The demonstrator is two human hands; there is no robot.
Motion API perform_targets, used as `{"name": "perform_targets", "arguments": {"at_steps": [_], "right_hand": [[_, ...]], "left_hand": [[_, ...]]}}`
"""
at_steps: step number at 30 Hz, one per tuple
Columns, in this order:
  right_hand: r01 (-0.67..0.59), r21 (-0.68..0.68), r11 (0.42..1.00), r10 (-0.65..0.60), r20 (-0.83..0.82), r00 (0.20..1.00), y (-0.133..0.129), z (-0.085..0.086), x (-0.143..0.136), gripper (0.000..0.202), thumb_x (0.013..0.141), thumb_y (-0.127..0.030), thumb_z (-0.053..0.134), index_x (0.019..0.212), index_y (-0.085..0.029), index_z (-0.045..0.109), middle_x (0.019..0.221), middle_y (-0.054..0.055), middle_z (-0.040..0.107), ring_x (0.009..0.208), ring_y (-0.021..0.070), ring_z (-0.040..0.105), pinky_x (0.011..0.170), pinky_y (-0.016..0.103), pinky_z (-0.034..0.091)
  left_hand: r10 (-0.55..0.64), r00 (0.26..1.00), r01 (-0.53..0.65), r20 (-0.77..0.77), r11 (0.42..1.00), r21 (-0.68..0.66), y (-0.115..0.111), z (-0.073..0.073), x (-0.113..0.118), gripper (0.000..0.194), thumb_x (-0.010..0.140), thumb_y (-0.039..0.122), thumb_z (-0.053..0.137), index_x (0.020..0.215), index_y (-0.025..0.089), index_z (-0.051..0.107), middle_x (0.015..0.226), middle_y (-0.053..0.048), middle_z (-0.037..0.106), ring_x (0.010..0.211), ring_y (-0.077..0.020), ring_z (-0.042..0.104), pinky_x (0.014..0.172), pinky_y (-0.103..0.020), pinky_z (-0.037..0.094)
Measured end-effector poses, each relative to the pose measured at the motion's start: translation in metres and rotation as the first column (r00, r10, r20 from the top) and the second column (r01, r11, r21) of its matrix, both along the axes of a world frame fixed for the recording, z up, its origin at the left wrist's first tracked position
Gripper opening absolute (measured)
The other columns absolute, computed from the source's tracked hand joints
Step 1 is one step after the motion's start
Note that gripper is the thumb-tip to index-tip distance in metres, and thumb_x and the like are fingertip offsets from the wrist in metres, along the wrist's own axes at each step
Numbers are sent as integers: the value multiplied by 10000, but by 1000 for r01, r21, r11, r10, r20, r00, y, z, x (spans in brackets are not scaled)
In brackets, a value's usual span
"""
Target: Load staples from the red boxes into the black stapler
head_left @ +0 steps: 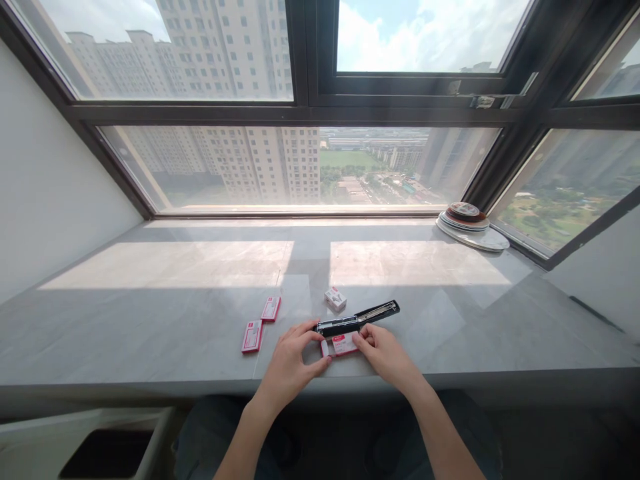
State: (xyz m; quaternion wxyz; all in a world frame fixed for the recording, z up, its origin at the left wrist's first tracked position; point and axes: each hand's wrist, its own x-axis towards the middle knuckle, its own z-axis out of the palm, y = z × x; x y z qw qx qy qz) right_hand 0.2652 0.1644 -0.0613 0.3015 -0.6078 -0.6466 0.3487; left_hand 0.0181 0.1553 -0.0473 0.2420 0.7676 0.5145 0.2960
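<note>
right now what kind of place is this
Probably a high-rise flat or office: a wide stone windowsill under big dark-framed windows, tower blocks far below. Both hands, left hand and right hand, hold a staple box beside a black stapler.

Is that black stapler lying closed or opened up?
Opened up: the stapler lies on the sill with its metal staple channel showing along the top.

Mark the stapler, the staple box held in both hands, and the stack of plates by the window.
stapler (357, 319), head view, middle of its black body.
held staple box (344, 345), head view, its red-and-white top face.
stack of plates (493, 241), head view, rim of bottom plate.
</note>
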Motion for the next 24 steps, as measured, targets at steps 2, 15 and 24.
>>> {"name": "perform_targets", "arguments": {"at_steps": [2,15,24], "right_hand": [[49,21,999,-51,79,996,-2,8,5,340,962,-489,550,778,-207,601,639,0,622,604,184,566,546,261,327],[16,103,995,-17,9,1000,11,38,-60,340,1014,-462,486,870,-223,681,682,18,666,669,206,631,591,263,380],[22,36,999,-15,-191,981,12,16,-66,276,953,-448,560,969,-193,665,575,-20,602,578,183,588,561,246,431]], "left_hand": [[5,1000,-5,-8,1000,14,-2,2,0,226,831,294,730,1053,286,694,1478,-14,530,1368,-257,482,1170,-442,376],[48,998,-46,-30,997,60,-5,-9,-3,300,836,306,729,1134,298,699,1493,-18,524,1373,-261,495,1144,-426,428],[65,998,-63,-23,996,57,-5,-10,-2,319,822,299,732,1139,304,700,1501,-11,515,1372,-266,494,1146,-443,424]]}}
